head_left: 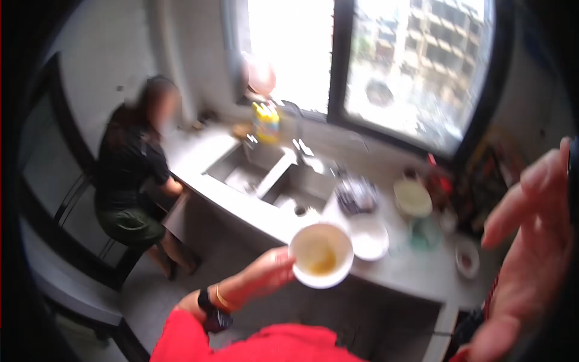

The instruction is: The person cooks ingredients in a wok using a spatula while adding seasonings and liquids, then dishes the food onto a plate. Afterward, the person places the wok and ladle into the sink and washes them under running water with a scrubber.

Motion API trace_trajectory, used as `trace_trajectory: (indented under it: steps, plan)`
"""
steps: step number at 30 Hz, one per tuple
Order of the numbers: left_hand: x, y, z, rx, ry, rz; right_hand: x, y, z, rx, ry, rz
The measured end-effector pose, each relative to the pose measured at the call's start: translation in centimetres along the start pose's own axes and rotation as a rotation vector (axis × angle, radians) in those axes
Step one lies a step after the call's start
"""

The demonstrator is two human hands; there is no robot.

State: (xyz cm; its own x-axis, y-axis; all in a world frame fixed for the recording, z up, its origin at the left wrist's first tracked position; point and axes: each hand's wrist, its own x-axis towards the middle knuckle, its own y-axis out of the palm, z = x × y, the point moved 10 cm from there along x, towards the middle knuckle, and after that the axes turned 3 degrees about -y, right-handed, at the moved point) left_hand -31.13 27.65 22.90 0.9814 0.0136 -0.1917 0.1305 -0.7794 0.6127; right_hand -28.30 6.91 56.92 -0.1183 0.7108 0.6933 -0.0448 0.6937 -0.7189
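My left hand (272, 269) grips a white bowl (300, 279) by its left rim, fingers closed on the edge. A little yellowish liquid (321, 263) lies in the bottom of the bowl, which is tilted towards me. Close to the camera at the right edge, my right hand (534, 253) is raised with its fingers apart and nothing in it. Part of that hand is cut off by the frame. Just beyond the held bowl, another white bowl (369, 239) rests on the counter.
A double sink (283, 175) is set in the counter (232, 208) under the window. Further right stand a clear plastic bag (356, 194), a pale yellowish bowl (412, 200), a green container (424, 234) and a small white dish (467, 258). A person in dark clothes (129, 157) is at the left.
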Motion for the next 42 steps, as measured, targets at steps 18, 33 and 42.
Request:
trace_trajectory:
  steps: [18,33,42]
  plan:
    - [-13.5,-4.6,-7.8,0.026,0.507,-0.318,2.8,8.2,-9.1,0.218,0.145,-0.056]
    - [-16.0,1.9,-10.6,0.075,0.485,-0.367,2.7,7.2,-12.0,0.288,0.235,-0.052]
    - [-16.4,7.9,-12.6,0.208,0.392,-0.23,2.1,6.0,-11.9,0.265,0.281,-0.053]
